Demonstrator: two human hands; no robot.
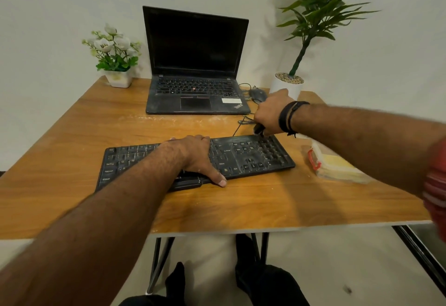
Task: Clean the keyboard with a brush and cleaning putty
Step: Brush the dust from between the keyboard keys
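Observation:
A dusty black keyboard lies across the middle of the wooden table. My left hand rests palm down on its middle keys, the thumb hooked over the front edge. My right hand hovers over the keyboard's far right corner and grips a dark brush, whose tip touches the number pad's top row. Most of the brush is hidden inside the fist. A clear bag holding yellow cleaning putty lies on the table to the right of the keyboard.
An open black laptop stands behind the keyboard, with a wired mouse beside it. A small pot of white flowers sits at the back left, a tall green plant in a white pot at the back right. Pale dust streaks the table.

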